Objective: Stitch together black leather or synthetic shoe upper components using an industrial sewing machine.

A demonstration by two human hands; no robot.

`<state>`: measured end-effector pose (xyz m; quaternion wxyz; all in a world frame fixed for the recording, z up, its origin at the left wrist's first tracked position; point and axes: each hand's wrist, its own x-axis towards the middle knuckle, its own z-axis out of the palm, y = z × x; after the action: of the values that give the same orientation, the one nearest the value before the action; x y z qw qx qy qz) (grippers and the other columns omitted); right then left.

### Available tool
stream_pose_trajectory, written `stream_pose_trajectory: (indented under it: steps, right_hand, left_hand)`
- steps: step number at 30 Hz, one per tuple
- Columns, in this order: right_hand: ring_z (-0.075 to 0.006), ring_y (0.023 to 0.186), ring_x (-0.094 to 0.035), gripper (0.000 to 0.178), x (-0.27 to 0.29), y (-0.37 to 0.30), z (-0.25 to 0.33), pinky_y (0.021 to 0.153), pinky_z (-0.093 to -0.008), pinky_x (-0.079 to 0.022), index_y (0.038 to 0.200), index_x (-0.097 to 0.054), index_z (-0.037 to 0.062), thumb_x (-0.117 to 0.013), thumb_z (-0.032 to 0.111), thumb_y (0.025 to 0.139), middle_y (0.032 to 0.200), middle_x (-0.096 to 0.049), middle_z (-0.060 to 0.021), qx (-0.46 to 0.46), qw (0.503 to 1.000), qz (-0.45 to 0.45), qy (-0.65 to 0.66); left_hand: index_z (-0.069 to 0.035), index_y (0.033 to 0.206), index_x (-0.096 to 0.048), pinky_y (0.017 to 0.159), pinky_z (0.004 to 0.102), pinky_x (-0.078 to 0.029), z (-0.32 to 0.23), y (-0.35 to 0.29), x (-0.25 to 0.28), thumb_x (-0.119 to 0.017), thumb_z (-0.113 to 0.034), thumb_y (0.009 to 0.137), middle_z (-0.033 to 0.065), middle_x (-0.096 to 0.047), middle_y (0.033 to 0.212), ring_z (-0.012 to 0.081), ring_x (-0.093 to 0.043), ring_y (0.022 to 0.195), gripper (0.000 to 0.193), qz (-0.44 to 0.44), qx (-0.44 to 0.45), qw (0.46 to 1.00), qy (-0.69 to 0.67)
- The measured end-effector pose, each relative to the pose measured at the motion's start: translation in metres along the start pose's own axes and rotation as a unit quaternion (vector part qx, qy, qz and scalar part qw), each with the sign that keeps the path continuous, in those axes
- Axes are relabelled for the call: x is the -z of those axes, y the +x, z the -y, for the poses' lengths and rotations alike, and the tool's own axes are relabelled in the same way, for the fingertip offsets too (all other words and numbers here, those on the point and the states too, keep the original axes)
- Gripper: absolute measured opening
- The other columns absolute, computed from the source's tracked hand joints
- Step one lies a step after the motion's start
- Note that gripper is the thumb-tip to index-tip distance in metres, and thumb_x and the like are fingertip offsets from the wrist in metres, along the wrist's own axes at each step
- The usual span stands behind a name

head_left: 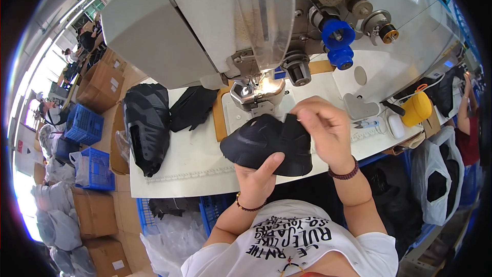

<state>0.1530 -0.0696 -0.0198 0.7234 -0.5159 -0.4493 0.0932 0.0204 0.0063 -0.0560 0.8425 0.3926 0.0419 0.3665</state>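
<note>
Shoe upper, black, long axis crosswise, sits just before the metal sewing post; left hand grips its near edge, right hand pinches its far-right tab.

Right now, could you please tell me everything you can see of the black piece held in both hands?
The black piece looks like flexible fabric, possibly a shoe upper, with a curved, rounded body and faint surface lines. It is held tilted above the front of the white table, just before the sewing machine; whether it touches the machine is unclear. The left hand supports it from below, thumb across its face, while the right hand pinches its raised upper-right end.
</note>
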Motion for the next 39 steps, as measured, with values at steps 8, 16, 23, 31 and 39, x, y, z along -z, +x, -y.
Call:
stream_pose_trajectory:
  steps: [8,16,23,31,39]
  right_hand:
    - [-0.0137,0.045,-0.056,0.054,0.032,-0.075,-0.036,0.045,-0.0212,-0.044,0.075,-0.064,-0.0028,-0.037,0.037,0.099,0.062,-0.063,-0.0118,-0.332,0.923,0.135,0.139]
    - [-0.0189,0.078,-0.063,0.037,-0.019,-0.089,-0.068,0.049,-0.0237,-0.050,0.118,-0.049,0.0028,-0.035,0.031,0.099,0.100,-0.063,-0.0204,-0.389,0.785,0.082,0.475]
    - [-0.0115,0.054,-0.055,0.051,-0.086,-0.026,-0.062,0.047,-0.0231,-0.047,0.139,-0.027,0.0052,-0.046,0.002,0.093,0.111,-0.057,-0.0117,-0.262,0.863,0.319,0.290]
    - [-0.0193,0.098,-0.058,0.056,-0.182,-0.014,-0.140,0.088,-0.0326,-0.048,0.142,-0.024,0.0078,-0.051,0.009,0.093,0.129,-0.044,-0.0144,-0.328,0.872,0.308,0.191]
    - [-0.0153,0.090,-0.059,0.044,-0.082,-0.049,-0.119,0.080,-0.0275,-0.048,0.132,-0.037,0.0042,-0.053,0.007,0.091,0.115,-0.055,-0.0122,-0.374,0.871,0.271,0.169]
  left_hand:
    - [-0.001,0.129,-0.041,0.099,0.0395,-0.042,-0.021,0.001,0.012,-0.059,0.000,0.084,0.0122,-0.052,0.124,0.0246,-0.053,0.114,0.048,-0.057,-0.019,0.994,-0.091]
    - [-0.001,0.138,-0.031,0.091,0.0324,-0.046,-0.035,-0.018,0.047,-0.034,-0.056,0.093,0.0172,-0.053,0.123,0.0231,-0.055,0.108,0.070,-0.112,-0.017,0.955,-0.274]
    - [0.005,0.125,-0.044,0.049,0.0249,-0.049,-0.096,-0.070,0.150,-0.043,-0.057,0.088,0.0176,-0.061,0.101,0.0189,-0.059,0.059,0.073,-0.245,-0.128,0.954,-0.117]
    - [0.006,0.109,-0.059,0.086,0.0298,-0.045,-0.162,-0.037,0.319,-0.057,-0.029,0.091,0.0117,-0.060,0.108,0.0171,-0.058,0.094,0.039,-0.503,-0.227,0.803,0.226]
    - [0.003,0.111,-0.057,0.095,0.0336,-0.040,-0.194,0.023,0.370,-0.066,-0.015,0.082,0.0156,-0.058,0.112,0.0239,-0.055,0.104,0.035,-0.523,-0.119,0.596,0.598]
